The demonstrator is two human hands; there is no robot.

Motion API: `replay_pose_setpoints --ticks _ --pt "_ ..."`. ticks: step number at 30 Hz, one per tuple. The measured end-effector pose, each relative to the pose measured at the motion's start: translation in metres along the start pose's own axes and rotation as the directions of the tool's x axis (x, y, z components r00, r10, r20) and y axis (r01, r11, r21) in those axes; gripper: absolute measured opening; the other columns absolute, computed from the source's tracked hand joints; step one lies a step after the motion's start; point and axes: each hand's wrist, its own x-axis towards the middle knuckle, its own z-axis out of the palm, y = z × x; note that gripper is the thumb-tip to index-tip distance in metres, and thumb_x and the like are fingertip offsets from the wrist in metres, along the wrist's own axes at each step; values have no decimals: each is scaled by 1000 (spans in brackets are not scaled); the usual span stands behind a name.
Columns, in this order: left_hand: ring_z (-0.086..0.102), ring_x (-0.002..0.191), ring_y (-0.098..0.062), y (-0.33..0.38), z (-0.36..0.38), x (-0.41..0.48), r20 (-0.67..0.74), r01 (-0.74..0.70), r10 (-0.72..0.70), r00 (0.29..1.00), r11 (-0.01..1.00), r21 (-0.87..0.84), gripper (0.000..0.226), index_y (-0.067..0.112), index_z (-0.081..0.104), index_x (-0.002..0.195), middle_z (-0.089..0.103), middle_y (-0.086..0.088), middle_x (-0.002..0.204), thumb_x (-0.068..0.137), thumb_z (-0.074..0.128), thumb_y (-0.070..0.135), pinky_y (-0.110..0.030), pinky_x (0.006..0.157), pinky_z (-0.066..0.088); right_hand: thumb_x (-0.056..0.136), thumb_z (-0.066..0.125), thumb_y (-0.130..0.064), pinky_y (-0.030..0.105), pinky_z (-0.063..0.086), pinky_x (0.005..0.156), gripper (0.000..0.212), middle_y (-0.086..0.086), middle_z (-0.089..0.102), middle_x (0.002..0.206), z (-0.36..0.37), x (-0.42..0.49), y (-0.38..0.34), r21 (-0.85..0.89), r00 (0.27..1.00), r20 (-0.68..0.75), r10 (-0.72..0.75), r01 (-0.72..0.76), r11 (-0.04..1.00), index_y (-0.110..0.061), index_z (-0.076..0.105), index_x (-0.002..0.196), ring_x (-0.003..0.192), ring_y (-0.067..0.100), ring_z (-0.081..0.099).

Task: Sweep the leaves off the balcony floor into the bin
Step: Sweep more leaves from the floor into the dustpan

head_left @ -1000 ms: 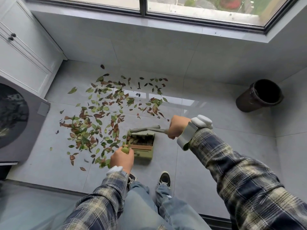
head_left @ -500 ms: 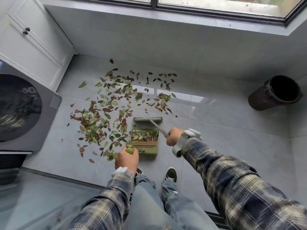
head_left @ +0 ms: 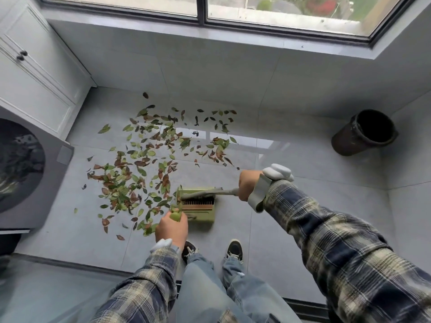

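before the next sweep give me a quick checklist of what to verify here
1. Left hand grips the dustpan: ok.
2. Right hand grips the broom: ok.
3. Broom lies across the dustpan: ok.
4. Leaves off the floor: not ok, most lie scattered left of the dustpan.
5. Bin mouth open: ok.
6. Leaves in the dustpan: cannot tell.
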Motion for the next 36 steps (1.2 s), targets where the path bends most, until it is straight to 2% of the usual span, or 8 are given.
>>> replay_pose_setpoints --ticks 2,6,10,15,21,24,30,36 --pt "53 67 -30 -1 -4 0 18 -6 6 1000 1000 -10 23 11 61 74 58 -9 67 90 62 27 -30 65 43 62 66 -16 26 45 61 15 2 63 76 -12 -9 1 -10 1000 15 -5 5 1000 -16 65 77 65 23 57" --pt "56 69 -32 9 -25 8 46 -49 48 998 999 18 24 12 59 72 60 -11 70 89 60 30 -32 66 47 78 65 -14 24 43 60 14 2 61 76 -47 -39 -2 88 1000 6 22 -22 996 -12 72 91 72 22 56" --pt "55 70 -31 21 -42 19 75 -123 121 990 992 31 22 15 61 77 59 -8 70 90 60 33 -29 64 42 72 64 -15 24 45 64 29 2 64 75 -58 -47 -5 193 997 -18 70 -66 979 -7 75 97 69 22 57" --pt "59 67 -29 43 -58 43 116 -212 205 972 976 55 23 16 62 77 63 -8 70 90 60 35 -28 61 46 75 65 -15 32 56 79 27 7 70 82 -63 -44 -11 352 990 -32 134 -114 929 -7 75 99 76 25 64" --pt "56 66 -24 71 -59 61 158 -275 257 953 956 99 23 16 63 79 58 -4 69 91 60 35 -26 61 41 82 71 -18 29 49 71 26 5 64 81 -60 -23 -17 474 989 7 147 -133 871 -6 65 105 77 24 59" --pt "57 66 -26 83 -52 70 158 -265 247 956 959 104 24 16 60 75 60 -5 69 90 60 35 -26 61 43 82 72 -14 26 46 64 18 4 62 76 -63 -6 -12 500 987 24 156 -147 854 -6 66 98 73 23 58" --pt "56 67 -26 109 -31 86 127 -226 209 969 965 133 19 18 63 80 60 -5 72 91 61 34 -27 62 42 76 70 -12 29 51 67 21 10 68 81 -80 37 -1 534 983 68 169 -179 826 -3 70 95 76 27 64" --pt "55 68 -27 137 -1 100 68 -142 132 989 978 155 21 14 65 83 60 -6 72 90 62 34 -27 63 41 68 67 -18 37 59 80 28 12 71 84 -109 100 6 526 988 71 136 -153 837 -6 68 93 82 31 70"
